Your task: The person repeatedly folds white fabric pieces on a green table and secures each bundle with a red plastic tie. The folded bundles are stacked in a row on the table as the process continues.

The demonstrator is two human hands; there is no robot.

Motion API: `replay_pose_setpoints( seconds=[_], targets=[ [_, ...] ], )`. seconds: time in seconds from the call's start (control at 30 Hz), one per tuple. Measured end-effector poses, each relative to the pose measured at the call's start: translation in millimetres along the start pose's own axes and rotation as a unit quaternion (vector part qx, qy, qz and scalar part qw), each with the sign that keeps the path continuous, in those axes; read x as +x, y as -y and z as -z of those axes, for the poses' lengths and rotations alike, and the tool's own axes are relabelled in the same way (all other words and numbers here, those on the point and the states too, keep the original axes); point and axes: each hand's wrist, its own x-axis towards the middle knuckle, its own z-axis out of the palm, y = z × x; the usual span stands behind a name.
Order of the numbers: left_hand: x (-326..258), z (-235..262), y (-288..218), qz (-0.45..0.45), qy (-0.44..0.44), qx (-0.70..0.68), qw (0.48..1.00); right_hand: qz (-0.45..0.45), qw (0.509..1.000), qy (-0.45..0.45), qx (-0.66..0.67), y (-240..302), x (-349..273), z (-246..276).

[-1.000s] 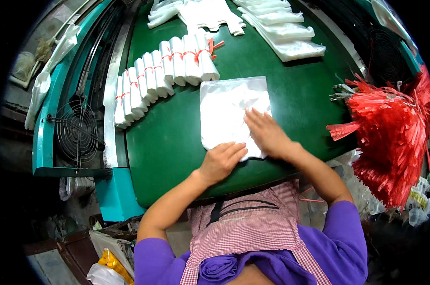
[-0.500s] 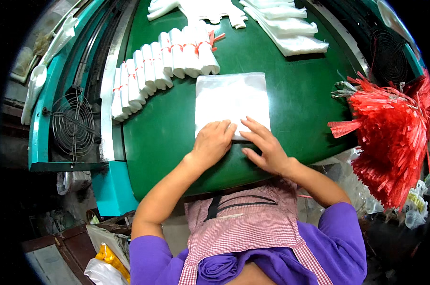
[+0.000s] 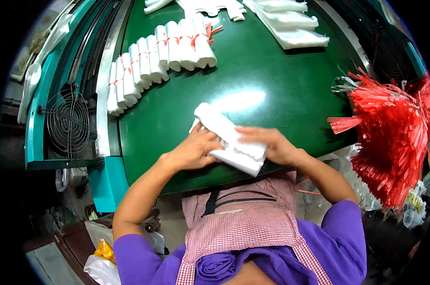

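A stack of white plastic bags lies folded over and slanted near the front edge of the green table. Its folded part forms a thick, loose roll. At the stack's left side, my left hand grips it with bent fingers, some of them tucked behind the fold. My right hand lies over the right end of the roll, its fingers curved across the plastic and blurred by motion. Behind my left hand stands a row of rolled white bag bundles, tied with red strips.
On the right hangs a large bunch of red plastic strips. More white bags are piled at the far right of the table, others at the far middle. A round wire fan guard sits left of the table beside a metal rail.
The flat, square bag stack has been folded over and turned aslant, nearer to me. My left hand has moved left and its fingers now grip the stack; my right hand has moved onto the roll.
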Motion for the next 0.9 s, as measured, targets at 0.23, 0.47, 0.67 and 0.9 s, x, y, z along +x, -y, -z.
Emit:
replay_pose_setpoints(
  seconds=[0.23,0.47,0.67,0.9],
  targets=[
    [61.9,41.8,-8.3,-0.094,-0.111,0.224,0.964,0.140,0.910,0.137,-0.366,-24.7,19.3,48.6],
    [53.6,11.6,-3.8,0.035,0.028,0.104,0.994,-0.074,0.962,0.131,-0.229,23.2,3.6,48.3],
    [17.2,11.7,-35.7,0.009,0.046,0.110,0.993,-0.068,0.896,0.038,-0.438,60.8,-7.0,-15.5],
    [45.6,36.6,-0.9,0.160,0.002,0.105,0.982,-0.232,0.934,-0.121,-0.243,22.5,16.9,15.2]
  ],
)
